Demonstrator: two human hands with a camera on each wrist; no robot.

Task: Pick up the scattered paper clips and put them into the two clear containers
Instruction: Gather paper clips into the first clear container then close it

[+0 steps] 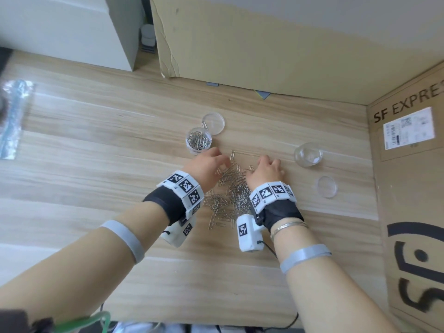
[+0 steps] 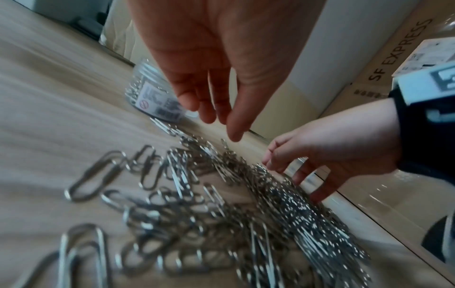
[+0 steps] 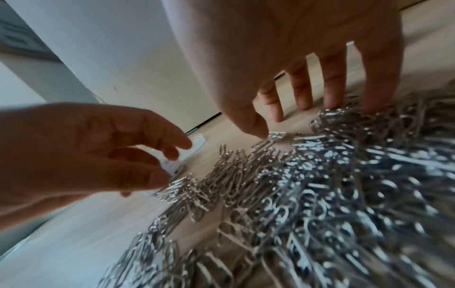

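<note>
Hands (image 1: 209, 164) flank paper clips (image 1: 230, 188).

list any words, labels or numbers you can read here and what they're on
"SF EXPRES", cut off by the frame edge: cardboard box; reads "SF EXPRESS" in the left wrist view.
White shipping label on that box: too small to read.
Sticker on the filled container: blurred, unreadable.
Wristband markers: square patterns, no words.

Silver paper clips (image 1: 228, 195) glint on the pale wood-grain table (image 1: 96, 145); both containers (image 1: 199, 140) and lids (image 1: 213, 123) are clear. Black-and-white checkered markers band the wrist cuffs (image 1: 183, 188) over black wraps, grey bands higher up, and the brown cardboard box (image 1: 413, 212) carries black lettering
</note>
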